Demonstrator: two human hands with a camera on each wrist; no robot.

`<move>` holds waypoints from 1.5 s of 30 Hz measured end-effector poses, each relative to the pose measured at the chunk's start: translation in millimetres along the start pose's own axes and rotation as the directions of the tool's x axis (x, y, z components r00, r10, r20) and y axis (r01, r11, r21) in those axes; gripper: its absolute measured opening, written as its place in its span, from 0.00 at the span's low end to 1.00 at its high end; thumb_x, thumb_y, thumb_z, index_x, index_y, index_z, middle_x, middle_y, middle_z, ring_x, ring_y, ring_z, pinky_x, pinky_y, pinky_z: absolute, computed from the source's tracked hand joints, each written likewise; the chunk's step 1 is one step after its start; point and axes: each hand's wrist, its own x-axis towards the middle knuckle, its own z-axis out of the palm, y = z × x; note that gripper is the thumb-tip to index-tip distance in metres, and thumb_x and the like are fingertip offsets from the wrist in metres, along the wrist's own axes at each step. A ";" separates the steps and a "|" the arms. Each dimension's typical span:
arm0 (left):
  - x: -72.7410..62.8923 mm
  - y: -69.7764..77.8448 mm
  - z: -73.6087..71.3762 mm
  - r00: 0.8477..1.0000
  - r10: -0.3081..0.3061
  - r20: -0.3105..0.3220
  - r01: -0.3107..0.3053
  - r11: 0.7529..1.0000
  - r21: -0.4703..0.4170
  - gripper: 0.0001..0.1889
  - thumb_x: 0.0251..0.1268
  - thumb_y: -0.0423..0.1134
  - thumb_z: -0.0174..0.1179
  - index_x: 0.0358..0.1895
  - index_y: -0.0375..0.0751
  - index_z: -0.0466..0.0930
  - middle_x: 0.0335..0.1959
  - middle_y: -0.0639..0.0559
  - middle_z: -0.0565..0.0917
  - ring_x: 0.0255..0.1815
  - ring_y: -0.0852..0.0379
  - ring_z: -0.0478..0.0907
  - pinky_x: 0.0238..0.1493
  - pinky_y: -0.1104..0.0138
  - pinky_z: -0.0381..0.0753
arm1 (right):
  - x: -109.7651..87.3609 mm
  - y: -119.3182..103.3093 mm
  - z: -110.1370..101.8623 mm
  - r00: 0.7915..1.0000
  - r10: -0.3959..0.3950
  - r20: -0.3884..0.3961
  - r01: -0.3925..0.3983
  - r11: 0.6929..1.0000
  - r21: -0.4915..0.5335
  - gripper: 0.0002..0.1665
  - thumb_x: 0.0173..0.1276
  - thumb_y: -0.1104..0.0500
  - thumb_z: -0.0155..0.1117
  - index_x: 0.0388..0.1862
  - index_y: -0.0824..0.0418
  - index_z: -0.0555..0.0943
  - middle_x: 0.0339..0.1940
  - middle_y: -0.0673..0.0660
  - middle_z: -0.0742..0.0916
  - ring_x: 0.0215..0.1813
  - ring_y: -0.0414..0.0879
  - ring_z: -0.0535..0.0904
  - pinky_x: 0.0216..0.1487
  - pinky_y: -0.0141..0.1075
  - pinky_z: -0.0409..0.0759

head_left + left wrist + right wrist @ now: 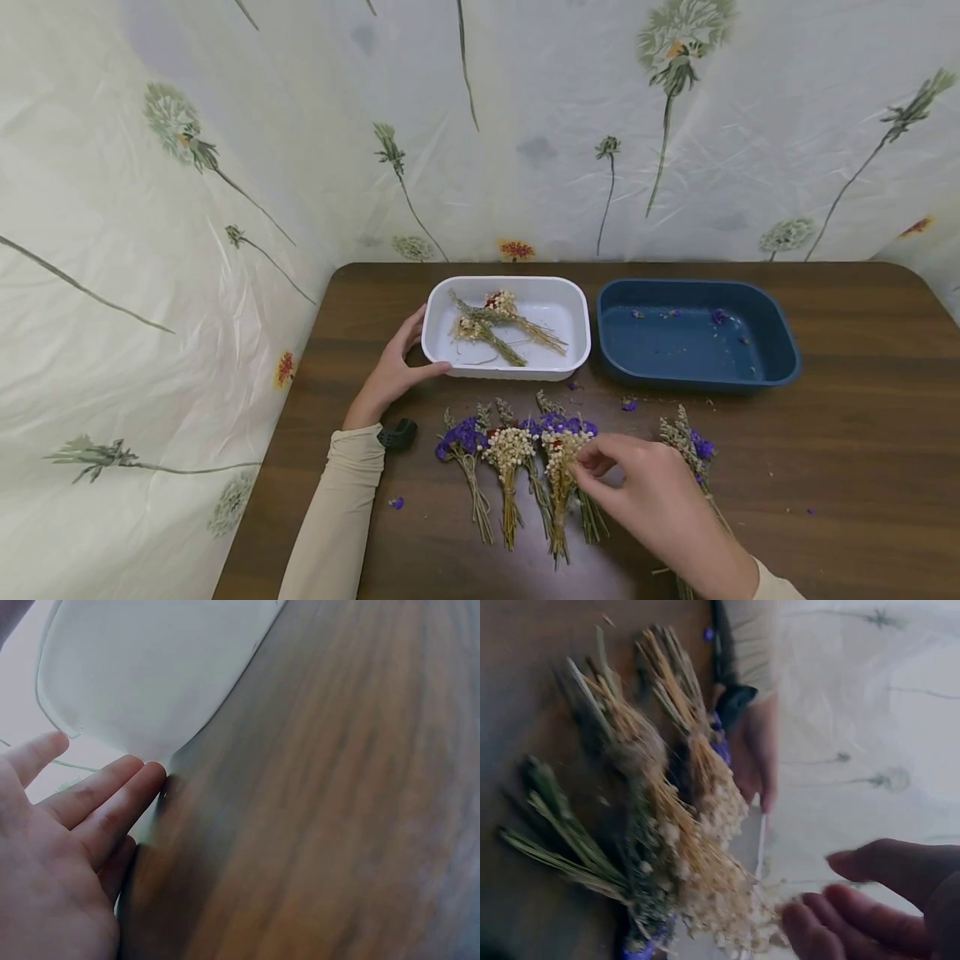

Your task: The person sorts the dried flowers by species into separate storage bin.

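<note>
My left hand (396, 364) rests on the white basin (506, 374), thumb at its near-left corner and the other fingers along its left side. In the left wrist view its straight fingers (124, 802) reach the basin's wall. My right hand (648, 492) is over the row of dried flower bunches, its fingertips right at a cream-flowered bunch (561, 454). From the right wrist, a gap shows between thumb and fingers (810, 934), beside the cream flower heads (720, 900). Also in the row are another cream bunch (509, 450) and a purple bunch (465, 437).
Dried stems with cream heads (517, 321) lie inside the white basin. To its right stands a blue basin (697, 385) with a few purple bits in it. Another purple bunch (701, 446) lies right of my right hand. Loose petals (628, 406) dot the wooden table (847, 433).
</note>
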 end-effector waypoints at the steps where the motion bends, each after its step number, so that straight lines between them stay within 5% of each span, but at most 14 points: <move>1: 0.2 0.0 -0.1 1.000 0.001 0.000 -0.001 1.000 0.001 0.54 0.57 0.36 0.77 0.82 0.67 0.53 0.77 0.46 0.72 0.78 0.44 0.66 0.81 0.41 0.53 | -3.5 0.0 1.1 0.999 -0.019 -0.034 0.019 1.000 -0.007 0.12 0.58 0.57 0.80 0.29 0.41 0.85 0.27 0.35 0.87 0.28 0.25 0.80 0.29 0.26 0.78; 5: 0.5 0.6 -0.7 1.000 -0.013 0.002 0.013 1.000 -0.006 0.54 0.58 0.37 0.77 0.82 0.69 0.53 0.76 0.47 0.72 0.78 0.44 0.65 0.81 0.41 0.53 | -14.6 1.9 6.5 0.985 -0.115 -0.130 0.113 0.993 -0.026 0.16 0.55 0.60 0.82 0.29 0.40 0.85 0.28 0.33 0.86 0.27 0.23 0.76 0.27 0.21 0.73; 8: 0.5 2.1 -0.8 1.000 -0.028 0.006 0.028 0.999 -0.018 0.54 0.58 0.37 0.77 0.82 0.69 0.53 0.77 0.48 0.71 0.79 0.44 0.64 0.81 0.40 0.52 | -19.9 3.1 11.6 0.988 -0.121 -0.096 0.120 0.993 -0.014 0.17 0.54 0.60 0.83 0.28 0.39 0.84 0.26 0.32 0.86 0.26 0.21 0.76 0.26 0.20 0.73; 12: 1.4 3.7 -0.3 0.999 -0.038 0.010 0.038 0.999 -0.022 0.55 0.58 0.35 0.77 0.83 0.66 0.51 0.78 0.45 0.70 0.80 0.43 0.63 0.81 0.41 0.51 | -23.6 4.2 18.5 0.998 0.017 0.064 -0.012 0.997 -0.074 0.14 0.58 0.50 0.82 0.22 0.37 0.82 0.20 0.32 0.83 0.21 0.22 0.73 0.27 0.25 0.74; 15: 2.7 3.2 0.0 0.999 -0.036 0.016 0.036 0.999 -0.015 0.56 0.58 0.32 0.76 0.84 0.61 0.50 0.78 0.41 0.69 0.80 0.41 0.62 0.82 0.41 0.51 | -25.1 5.0 24.2 0.975 0.129 0.182 -0.098 0.981 -0.169 0.18 0.60 0.40 0.78 0.17 0.37 0.80 0.14 0.33 0.79 0.18 0.27 0.69 0.25 0.30 0.71; 21: -1.3 22.5 -0.7 0.999 -0.034 0.033 0.034 0.999 -0.010 0.54 0.58 0.33 0.76 0.85 0.49 0.50 0.77 0.35 0.69 0.79 0.38 0.63 0.81 0.41 0.54 | -27.6 6.0 36.2 0.945 0.200 0.257 -0.142 0.963 -0.227 0.22 0.59 0.33 0.75 0.15 0.40 0.80 0.09 0.38 0.73 0.16 0.36 0.67 0.19 0.35 0.65; 24: -5.0 34.5 -1.0 0.999 -0.023 0.036 0.024 1.000 -0.016 0.53 0.58 0.33 0.76 0.84 0.46 0.51 0.76 0.34 0.70 0.79 0.38 0.64 0.80 0.41 0.55 | -28.2 6.3 39.9 0.943 0.212 0.257 -0.157 0.963 -0.218 0.21 0.58 0.35 0.76 0.15 0.40 0.80 0.10 0.38 0.74 0.16 0.37 0.67 0.19 0.36 0.66; 34: -6.2 32.1 0.4 0.999 -0.047 0.026 0.048 0.998 -0.041 0.54 0.57 0.32 0.76 0.84 0.50 0.52 0.77 0.36 0.70 0.79 0.38 0.63 0.81 0.41 0.53 | -28.8 13.2 48.5 0.954 0.173 0.243 -0.165 0.985 -0.053 0.13 0.57 0.47 0.80 0.17 0.40 0.85 0.12 0.34 0.82 0.17 0.27 0.72 0.23 0.29 0.71; 45: -7.1 31.3 -0.1 0.999 -0.040 0.025 0.041 0.998 -0.038 0.54 0.57 0.33 0.76 0.84 0.49 0.52 0.76 0.36 0.70 0.79 0.39 0.63 0.81 0.41 0.53 | -32.0 16.7 51.6 0.944 0.211 0.253 -0.231 0.971 0.054 0.11 0.57 0.55 0.79 0.20 0.41 0.86 0.14 0.32 0.82 0.19 0.24 0.74 0.26 0.27 0.74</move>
